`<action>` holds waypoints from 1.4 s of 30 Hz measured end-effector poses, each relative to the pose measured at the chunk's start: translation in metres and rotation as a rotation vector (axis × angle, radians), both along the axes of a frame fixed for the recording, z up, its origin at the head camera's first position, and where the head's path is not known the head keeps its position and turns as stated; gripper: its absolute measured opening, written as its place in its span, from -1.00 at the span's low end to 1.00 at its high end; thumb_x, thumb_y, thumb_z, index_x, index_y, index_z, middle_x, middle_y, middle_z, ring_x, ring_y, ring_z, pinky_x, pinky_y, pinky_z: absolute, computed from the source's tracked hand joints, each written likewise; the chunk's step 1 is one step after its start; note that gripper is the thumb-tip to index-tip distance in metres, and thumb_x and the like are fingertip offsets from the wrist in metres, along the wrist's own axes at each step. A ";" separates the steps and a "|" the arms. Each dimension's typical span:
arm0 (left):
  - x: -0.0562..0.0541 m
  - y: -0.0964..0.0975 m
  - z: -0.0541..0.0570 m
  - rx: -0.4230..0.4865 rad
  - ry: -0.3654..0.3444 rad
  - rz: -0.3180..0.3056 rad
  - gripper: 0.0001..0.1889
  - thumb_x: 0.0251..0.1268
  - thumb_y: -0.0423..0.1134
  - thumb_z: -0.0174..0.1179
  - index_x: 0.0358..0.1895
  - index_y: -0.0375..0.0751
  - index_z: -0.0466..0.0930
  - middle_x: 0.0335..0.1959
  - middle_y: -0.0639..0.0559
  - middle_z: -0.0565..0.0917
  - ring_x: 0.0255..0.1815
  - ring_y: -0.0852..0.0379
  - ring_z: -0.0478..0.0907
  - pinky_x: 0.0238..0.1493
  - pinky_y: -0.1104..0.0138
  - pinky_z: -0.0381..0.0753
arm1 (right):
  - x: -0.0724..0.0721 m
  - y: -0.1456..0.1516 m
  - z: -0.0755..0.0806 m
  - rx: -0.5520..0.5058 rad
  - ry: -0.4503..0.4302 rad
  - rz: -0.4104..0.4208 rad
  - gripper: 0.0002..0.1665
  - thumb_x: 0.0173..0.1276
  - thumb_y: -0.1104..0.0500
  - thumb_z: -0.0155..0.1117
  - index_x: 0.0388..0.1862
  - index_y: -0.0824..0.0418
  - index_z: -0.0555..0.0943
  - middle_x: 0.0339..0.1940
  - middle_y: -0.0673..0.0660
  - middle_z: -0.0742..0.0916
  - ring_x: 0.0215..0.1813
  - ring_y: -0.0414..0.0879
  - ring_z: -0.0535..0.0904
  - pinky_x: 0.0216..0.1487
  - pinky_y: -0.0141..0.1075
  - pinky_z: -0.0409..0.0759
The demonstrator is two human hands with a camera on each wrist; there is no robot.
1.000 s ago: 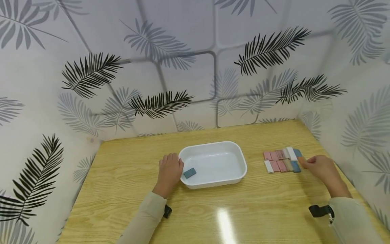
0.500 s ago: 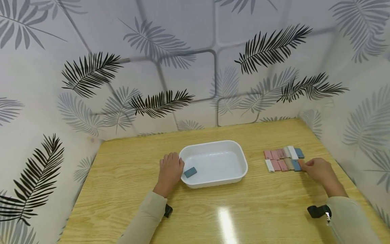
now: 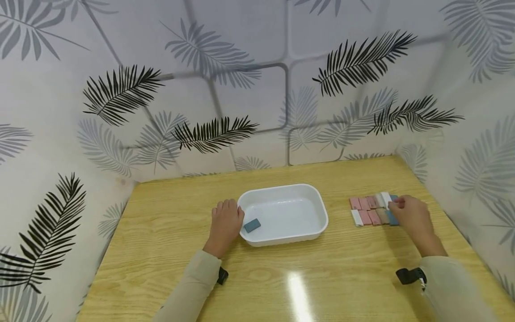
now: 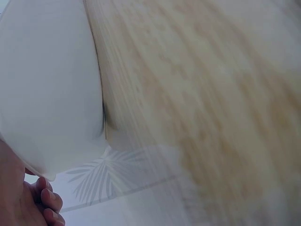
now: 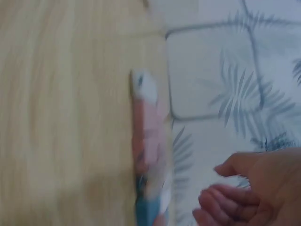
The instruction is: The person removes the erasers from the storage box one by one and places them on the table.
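Observation:
My left hand holds the left end of a white plastic tray, thumb at the rim; curled fingers show beside the tray wall in the left wrist view. A blue-grey block lies inside the tray's left end. My right hand hovers over the right end of two rows of small flat blocks, pink, white, tan and blue. In the right wrist view its thumb and loosely bent fingers stand apart with nothing between them. An orange block shows at the row's end there; the hand hides it in the head view.
The wooden table reaches back to walls covered in leaf-patterned sheeting. A side wall rises close to the right hand. Bare wood lies between the tray and the blocks.
My right hand has set the orange block at the right end of the front row, let go and moved up and back. The left hand stays at the tray.

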State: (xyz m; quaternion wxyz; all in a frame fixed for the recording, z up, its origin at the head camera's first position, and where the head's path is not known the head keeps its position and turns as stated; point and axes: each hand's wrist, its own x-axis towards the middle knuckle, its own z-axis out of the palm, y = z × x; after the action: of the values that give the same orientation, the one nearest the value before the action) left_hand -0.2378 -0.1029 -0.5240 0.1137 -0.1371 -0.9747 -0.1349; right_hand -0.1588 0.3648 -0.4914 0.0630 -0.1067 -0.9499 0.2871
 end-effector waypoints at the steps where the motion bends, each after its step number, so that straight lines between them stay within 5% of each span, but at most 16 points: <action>1: 0.000 -0.001 0.000 0.001 -0.006 0.003 -0.76 0.40 -0.14 -0.16 -0.38 -0.20 0.32 -0.49 0.00 0.32 -0.39 0.03 0.20 -0.35 0.22 0.11 | -0.004 -0.011 0.003 -0.003 0.046 0.042 -0.52 0.37 0.06 0.06 -0.06 0.51 0.50 -0.22 0.41 0.63 -0.22 0.22 0.56 -0.30 0.00 0.50; 7: 0.002 -0.003 0.001 0.012 -0.016 0.012 -0.77 0.39 -0.15 -0.16 -0.38 -0.21 0.32 -0.49 0.01 0.32 -0.39 0.03 0.20 -0.34 0.23 0.11 | -0.027 -0.094 0.016 -0.014 0.164 0.378 -0.71 0.35 0.17 0.15 -0.09 0.36 0.58 -0.27 0.20 0.69 -0.24 0.04 0.62 -0.23 -0.08 0.55; 13: 0.001 -0.001 0.003 0.017 0.013 -0.005 -0.78 0.39 -0.16 -0.14 -0.38 -0.22 0.33 -0.50 0.01 0.30 -0.41 0.02 0.19 -0.36 0.22 0.10 | -0.049 -0.173 0.021 -0.006 0.145 0.708 -0.79 0.26 0.25 0.24 -0.14 0.31 0.61 -0.32 0.03 0.66 -0.28 -0.16 0.57 -0.23 -0.26 0.55; 18: 0.000 0.000 0.001 -0.009 -0.006 0.010 -0.76 0.39 -0.14 -0.16 -0.38 -0.21 0.32 -0.50 0.01 0.30 -0.41 0.03 0.19 -0.36 0.23 0.11 | -0.064 -0.221 0.012 0.023 0.083 0.886 -0.74 0.24 0.26 0.27 -0.11 0.35 0.59 -0.27 0.11 0.66 -0.24 -0.13 0.56 -0.19 -0.29 0.52; 25: -0.002 -0.001 0.000 -0.033 -0.039 0.036 -0.75 0.39 -0.12 -0.17 -0.32 -0.23 0.35 -0.44 0.00 0.34 -0.33 0.02 0.24 -0.29 0.21 0.18 | -0.083 -0.262 -0.007 0.058 -0.006 0.973 -0.69 0.21 0.28 0.28 -0.06 0.32 0.58 -0.18 0.14 0.67 -0.17 -0.11 0.56 -0.11 -0.27 0.51; 31: -0.003 0.000 0.002 -0.058 0.000 0.025 -0.75 0.39 -0.12 -0.15 -0.31 -0.24 0.36 -0.42 -0.01 0.35 -0.31 0.01 0.27 -0.28 0.21 0.21 | -0.094 -0.277 -0.016 0.038 -0.053 0.996 -0.66 0.17 0.32 0.31 -0.05 0.34 0.58 -0.13 0.16 0.66 -0.12 -0.06 0.55 -0.03 -0.20 0.48; 42: -0.002 -0.001 0.000 -0.073 0.026 0.023 -0.76 0.38 -0.14 -0.14 -0.32 -0.25 0.37 -0.43 -0.02 0.36 -0.32 0.00 0.29 -0.30 0.22 0.21 | -0.097 -0.284 -0.026 0.021 -0.093 1.015 -0.77 0.11 0.32 0.36 -0.21 0.28 0.61 -0.32 0.06 0.63 -0.28 -0.13 0.47 -0.15 -0.25 0.45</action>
State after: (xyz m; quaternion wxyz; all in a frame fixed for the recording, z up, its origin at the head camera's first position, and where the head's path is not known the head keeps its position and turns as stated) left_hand -0.2398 -0.1040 -0.5237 0.1230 -0.1318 -0.9789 -0.0961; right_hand -0.2562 0.0804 -0.5172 -0.1259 0.3562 -0.8867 0.2667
